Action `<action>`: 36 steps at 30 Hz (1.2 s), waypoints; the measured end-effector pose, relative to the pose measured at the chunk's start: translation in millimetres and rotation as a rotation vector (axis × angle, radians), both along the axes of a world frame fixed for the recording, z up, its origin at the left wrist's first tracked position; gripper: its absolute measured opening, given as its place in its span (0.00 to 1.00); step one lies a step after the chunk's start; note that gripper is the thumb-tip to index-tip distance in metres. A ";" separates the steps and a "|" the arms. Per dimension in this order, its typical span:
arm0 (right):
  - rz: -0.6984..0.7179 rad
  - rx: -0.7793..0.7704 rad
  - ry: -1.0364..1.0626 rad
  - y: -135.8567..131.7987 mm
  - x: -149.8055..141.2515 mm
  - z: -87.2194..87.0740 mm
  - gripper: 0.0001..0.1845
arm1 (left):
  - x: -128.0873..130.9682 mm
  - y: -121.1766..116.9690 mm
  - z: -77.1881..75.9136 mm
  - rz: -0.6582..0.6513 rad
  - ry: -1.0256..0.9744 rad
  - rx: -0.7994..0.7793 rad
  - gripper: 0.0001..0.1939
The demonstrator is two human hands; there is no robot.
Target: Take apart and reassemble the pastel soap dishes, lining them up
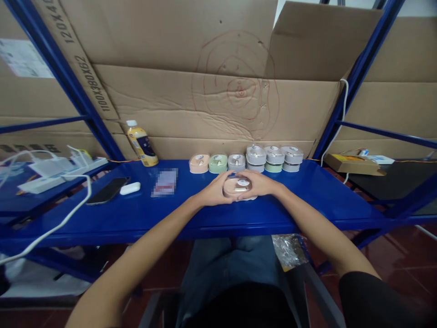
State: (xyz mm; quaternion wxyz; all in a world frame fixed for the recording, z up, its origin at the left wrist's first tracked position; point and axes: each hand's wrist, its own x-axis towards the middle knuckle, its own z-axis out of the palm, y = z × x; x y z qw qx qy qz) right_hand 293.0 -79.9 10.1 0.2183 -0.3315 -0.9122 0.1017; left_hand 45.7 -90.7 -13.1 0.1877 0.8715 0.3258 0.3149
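Between my two hands sits a pinkish rounded box with a clear lid, a round white label and a small handle-like strip on top. My left hand wraps its left side, and my right hand curves round the right side, fingertips nearly meeting at the back. Something pale shows under its front right edge. Behind it stands a row of similar boxes: a pink box, a green box, a grey box, then stacked boxes further right.
On the blue table lie a phone, a white earphone case and a blurred packet. A yellow bottle stands at the back left. Blue posts flank the cardboard wall. A white cable crosses the left side.
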 end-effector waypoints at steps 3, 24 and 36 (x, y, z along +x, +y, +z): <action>-0.010 -0.042 0.049 0.7 -0.9 1.0 0.50 | -3.9 4.8 -5.5 0.049 -0.023 -0.094 0.58; -0.288 -0.289 0.620 33.5 52.8 10.0 0.31 | -27.1 30.7 -2.1 0.401 -0.313 0.145 0.29; -0.082 -0.136 0.400 22.3 42.0 12.0 0.34 | -9.4 -1.2 -7.5 0.066 0.042 0.110 0.29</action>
